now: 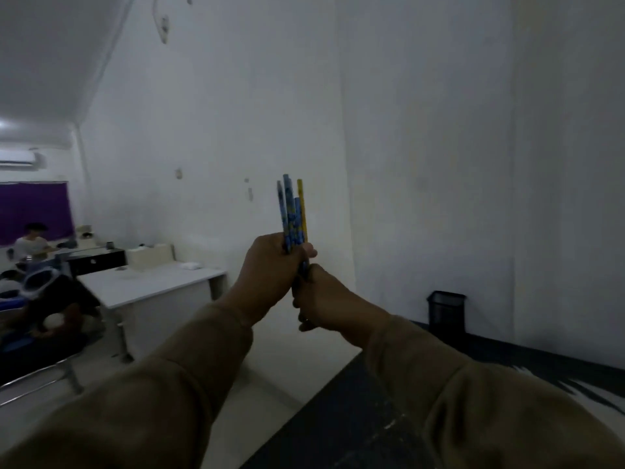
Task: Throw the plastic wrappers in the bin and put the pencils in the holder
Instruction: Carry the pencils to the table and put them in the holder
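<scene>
A bunch of pencils (pixel 292 211), mostly blue-patterned with one yellow, stands upright in front of me against the white wall. My left hand (pixel 270 265) is closed around the middle of the bunch. My right hand (pixel 321 299) grips the lower ends just beneath it, the two hands touching. A black mesh bin (pixel 445 311) stands on the floor by the wall, to the right of my hands. No wrapper and no pencil holder can be made out.
A dark tabletop (pixel 355 418) runs under my right arm. A white desk (pixel 152 282) with boxes stands at the left. Further left, people sit at desks, with chairs (pixel 40 367) near me. The room is dim.
</scene>
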Tool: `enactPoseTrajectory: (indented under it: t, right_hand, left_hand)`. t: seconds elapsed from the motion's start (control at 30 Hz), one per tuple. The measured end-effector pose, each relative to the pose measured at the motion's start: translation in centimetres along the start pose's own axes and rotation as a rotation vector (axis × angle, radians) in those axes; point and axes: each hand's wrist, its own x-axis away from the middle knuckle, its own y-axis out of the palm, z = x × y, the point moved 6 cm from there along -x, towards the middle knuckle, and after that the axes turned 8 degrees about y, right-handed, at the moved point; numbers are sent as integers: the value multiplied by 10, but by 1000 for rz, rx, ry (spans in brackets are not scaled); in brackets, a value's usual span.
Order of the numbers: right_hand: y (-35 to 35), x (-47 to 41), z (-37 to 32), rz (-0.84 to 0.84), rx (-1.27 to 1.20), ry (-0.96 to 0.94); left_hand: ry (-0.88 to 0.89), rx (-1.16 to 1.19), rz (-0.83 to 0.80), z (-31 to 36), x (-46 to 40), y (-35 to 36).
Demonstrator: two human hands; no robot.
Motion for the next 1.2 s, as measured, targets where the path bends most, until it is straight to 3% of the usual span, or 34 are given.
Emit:
enactPoseTrajectory:
  t: [0.1,0.2,0.3,0.43,0.6,0.87,1.2]
  right_hand:
    - [-55,-8,28,134,158,2]
    - [-107,-13,59,161,151,54]
    - [-167,-15,84,335,312,66]
    - [-214,-26,109,251,269,144]
    - [-277,-40,129,489,428,124]
    - [-298,-95,183,507,488,147]
    - [-281,-140,259,518,614,285]
  left_hand:
    - [-12,82,-104,-6,-24,66]
    - [-31,211,-194,-12,-48,131]
    - [-78,296,-327,-15,-66,195]
    - [-120,359,-486,-12,-85,262]
    - [-92,374,-515,-10,-111,309]
    - [-145,448,-463,-61,-140,348]
    - [-168,261,-458,-150,-144,383]
